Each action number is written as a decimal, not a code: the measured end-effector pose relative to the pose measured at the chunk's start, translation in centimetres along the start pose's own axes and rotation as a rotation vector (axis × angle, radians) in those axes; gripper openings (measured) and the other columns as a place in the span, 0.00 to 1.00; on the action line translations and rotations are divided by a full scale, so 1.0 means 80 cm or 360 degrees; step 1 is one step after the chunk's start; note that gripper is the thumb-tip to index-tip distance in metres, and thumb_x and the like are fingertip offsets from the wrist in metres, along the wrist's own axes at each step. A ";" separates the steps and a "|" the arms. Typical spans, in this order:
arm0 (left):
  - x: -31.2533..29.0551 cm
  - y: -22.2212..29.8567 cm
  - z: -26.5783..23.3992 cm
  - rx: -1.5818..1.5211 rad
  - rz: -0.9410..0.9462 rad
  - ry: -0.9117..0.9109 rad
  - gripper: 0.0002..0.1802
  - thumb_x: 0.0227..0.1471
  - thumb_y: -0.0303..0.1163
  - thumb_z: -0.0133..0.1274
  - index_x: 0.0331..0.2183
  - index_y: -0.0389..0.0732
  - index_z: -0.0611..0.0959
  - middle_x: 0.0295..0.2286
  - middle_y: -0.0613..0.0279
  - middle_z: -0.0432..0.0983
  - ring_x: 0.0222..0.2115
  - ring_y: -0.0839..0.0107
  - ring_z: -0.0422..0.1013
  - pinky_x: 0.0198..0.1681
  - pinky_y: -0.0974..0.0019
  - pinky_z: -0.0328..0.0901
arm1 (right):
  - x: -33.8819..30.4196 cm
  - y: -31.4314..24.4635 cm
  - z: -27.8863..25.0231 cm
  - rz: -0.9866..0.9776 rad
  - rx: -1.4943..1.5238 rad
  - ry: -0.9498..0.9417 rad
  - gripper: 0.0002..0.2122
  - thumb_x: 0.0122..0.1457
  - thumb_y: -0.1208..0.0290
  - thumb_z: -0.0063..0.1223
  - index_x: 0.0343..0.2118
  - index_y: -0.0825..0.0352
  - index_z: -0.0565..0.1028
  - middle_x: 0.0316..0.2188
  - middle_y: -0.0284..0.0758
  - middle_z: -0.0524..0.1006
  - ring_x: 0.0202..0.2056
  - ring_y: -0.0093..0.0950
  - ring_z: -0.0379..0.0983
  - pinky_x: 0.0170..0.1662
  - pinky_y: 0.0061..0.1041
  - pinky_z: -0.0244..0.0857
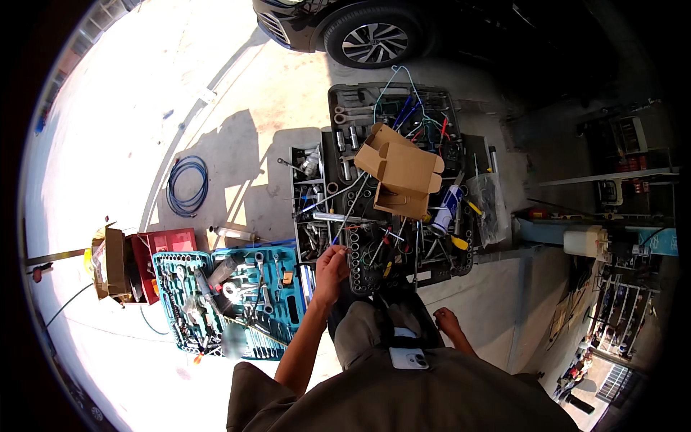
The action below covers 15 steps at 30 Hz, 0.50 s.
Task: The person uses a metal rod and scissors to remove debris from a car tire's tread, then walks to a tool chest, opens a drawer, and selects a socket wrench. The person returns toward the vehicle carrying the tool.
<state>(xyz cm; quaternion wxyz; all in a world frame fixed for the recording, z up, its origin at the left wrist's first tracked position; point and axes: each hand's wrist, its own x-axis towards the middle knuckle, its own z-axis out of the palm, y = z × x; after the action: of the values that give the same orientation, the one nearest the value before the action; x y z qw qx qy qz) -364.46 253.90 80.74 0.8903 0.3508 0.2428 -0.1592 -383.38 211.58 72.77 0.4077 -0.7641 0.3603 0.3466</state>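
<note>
At the near left edge of the black tool case (pixel 399 276), my left hand (pixel 332 268) is closed in a pinch. A long thin rod with a blue end (pixel 337 236) reaches from its fingertips over the tools. My right hand (pixel 446 322) hangs low beside my right leg, fingers curled; whatever they may hold is hidden. An opened brown cardboard box (pixel 410 169) lies tilted on top of the case. Beside the box are a blue and white can (pixel 448 207) and a yellow-handled tool (pixel 459 243). Sockets (pixel 355 259) line the case's near left part.
To the left, a teal tool case (pixel 291 317) lies full of wrenches and sockets, near a red box (pixel 173 243). A coiled blue hose (pixel 187 187) rests on the floor. A car wheel (pixel 374 43) stands ahead; shelves (pixel 622 309) line the right. A phone (pixel 409 358) lies against my clothing.
</note>
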 end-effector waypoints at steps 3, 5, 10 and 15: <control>-0.013 -0.016 0.032 0.0233 -0.0374 -0.0271 0.06 0.57 0.31 0.50 0.31 0.40 0.77 0.15 0.78 0.60 0.13 0.88 0.48 0.17 0.79 0.45 | -0.022 0.028 0.012 0.0012 -0.0076 0.0068 0.09 0.59 0.67 0.48 0.33 0.67 0.75 0.19 0.34 0.74 0.19 0.24 0.70 0.22 0.25 0.65; -0.015 -0.039 0.062 0.0518 -0.0425 -0.0428 0.07 0.57 0.32 0.51 0.30 0.40 0.78 0.18 0.79 0.63 0.15 0.89 0.52 0.18 0.79 0.46 | -0.042 0.037 0.015 0.0079 0.0010 0.0106 0.09 0.58 0.66 0.49 0.33 0.67 0.75 0.18 0.34 0.74 0.18 0.24 0.70 0.21 0.25 0.64; -0.017 -0.117 0.115 0.1104 -0.0410 -0.0902 0.08 0.55 0.32 0.53 0.30 0.36 0.79 0.23 0.73 0.71 0.26 0.85 0.63 0.30 0.77 0.58 | -0.060 0.109 0.019 0.0184 0.0339 0.0265 0.09 0.57 0.65 0.50 0.32 0.66 0.75 0.16 0.33 0.73 0.14 0.22 0.67 0.17 0.24 0.60; -0.030 -0.190 0.198 0.1642 -0.0431 -0.1256 0.12 0.54 0.35 0.53 0.31 0.34 0.81 0.26 0.65 0.76 0.29 0.79 0.68 0.34 0.71 0.63 | -0.082 0.207 0.023 0.0199 0.0524 0.0280 0.10 0.56 0.65 0.53 0.32 0.67 0.79 0.19 0.33 0.76 0.16 0.22 0.68 0.20 0.23 0.63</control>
<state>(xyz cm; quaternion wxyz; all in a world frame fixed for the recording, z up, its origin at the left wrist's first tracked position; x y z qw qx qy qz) -368.28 232.38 83.82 0.6026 0.6138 -0.1669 -0.4819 -400.88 208.22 71.24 0.4718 -0.6904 0.4933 0.2395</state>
